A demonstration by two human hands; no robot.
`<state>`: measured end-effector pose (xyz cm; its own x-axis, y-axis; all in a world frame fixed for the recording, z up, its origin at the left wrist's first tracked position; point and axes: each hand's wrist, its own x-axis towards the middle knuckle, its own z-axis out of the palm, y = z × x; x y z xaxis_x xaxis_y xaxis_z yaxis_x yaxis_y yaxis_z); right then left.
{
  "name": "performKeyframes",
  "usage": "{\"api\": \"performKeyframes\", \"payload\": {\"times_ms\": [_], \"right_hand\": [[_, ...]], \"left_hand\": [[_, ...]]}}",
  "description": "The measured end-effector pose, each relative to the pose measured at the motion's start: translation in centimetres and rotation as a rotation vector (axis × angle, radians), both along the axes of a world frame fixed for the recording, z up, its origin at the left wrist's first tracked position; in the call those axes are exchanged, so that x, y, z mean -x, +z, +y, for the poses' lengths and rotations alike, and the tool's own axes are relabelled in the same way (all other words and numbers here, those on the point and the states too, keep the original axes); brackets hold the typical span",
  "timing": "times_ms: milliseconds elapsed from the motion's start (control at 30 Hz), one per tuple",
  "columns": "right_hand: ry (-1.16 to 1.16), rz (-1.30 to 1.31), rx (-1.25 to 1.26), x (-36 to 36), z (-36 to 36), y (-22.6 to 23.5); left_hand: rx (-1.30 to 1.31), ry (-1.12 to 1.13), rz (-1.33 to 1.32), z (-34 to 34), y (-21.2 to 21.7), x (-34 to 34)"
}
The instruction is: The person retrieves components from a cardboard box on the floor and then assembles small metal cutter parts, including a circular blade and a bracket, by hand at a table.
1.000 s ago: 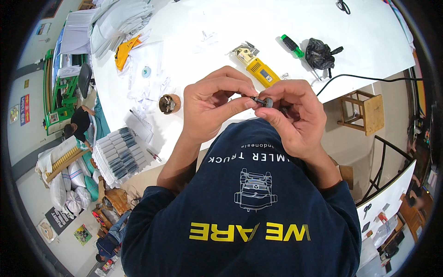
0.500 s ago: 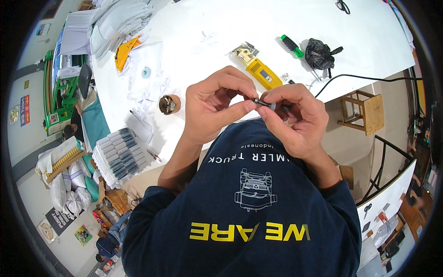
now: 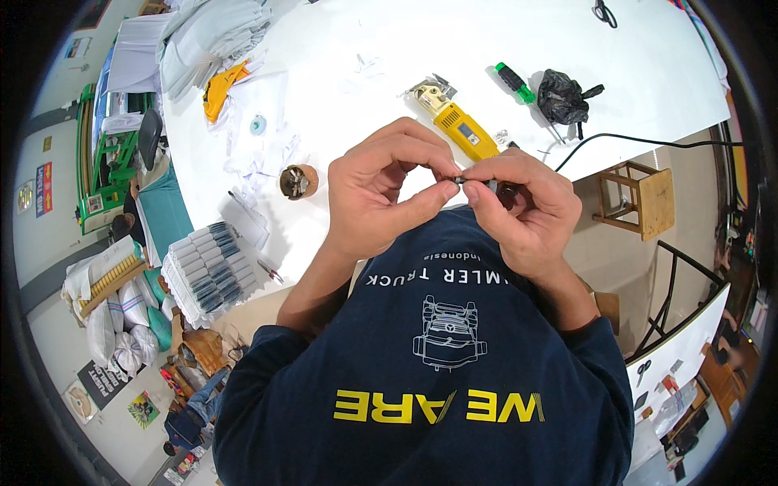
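My left hand [image 3: 381, 194] and my right hand [image 3: 523, 211] meet in front of my chest, above the near edge of the white table [image 3: 348, 49]. Between their fingertips they pinch a small dark metal part [image 3: 463, 178]; most of it is hidden by my fingers. A yellow power tool [image 3: 458, 123] lies on the table just beyond my hands, with a green-handled screwdriver [image 3: 513, 79] and a crumpled black bag [image 3: 562, 96] to its right.
A small round brown cup [image 3: 297, 181] stands left of my hands among scattered papers. Folded grey cloth [image 3: 207, 40] is piled at the table's far left. A black cable [image 3: 648, 139] runs off the right edge above a wooden stool [image 3: 640, 198]. Stacked packets [image 3: 203, 267] lie lower left.
Both hands stay together on the small part. The fingers have shifted slightly, and the part now sits more tightly between the fingertips.
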<state>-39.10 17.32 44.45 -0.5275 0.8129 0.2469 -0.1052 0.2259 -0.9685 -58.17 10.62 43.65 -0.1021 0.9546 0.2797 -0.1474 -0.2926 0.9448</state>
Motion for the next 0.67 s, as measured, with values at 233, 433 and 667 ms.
{"api": "performKeyframes", "payload": {"times_ms": [233, 433, 667], "right_hand": [[-0.005, 0.002, 0.178, 0.2, -0.2, -0.1], [0.052, 0.007, 0.320, 0.1, 0.0, -1.0], [-0.013, 0.079, 0.276, -0.5, 0.8, -1.4]], "left_hand": [[-0.014, 0.078, 0.048, 0.2, 0.0, -0.4], [-0.171, 0.166, 0.534, 0.9, -0.2, 1.0], [0.041, 0.127, 0.381, 0.4, 0.0, 1.2]]}}
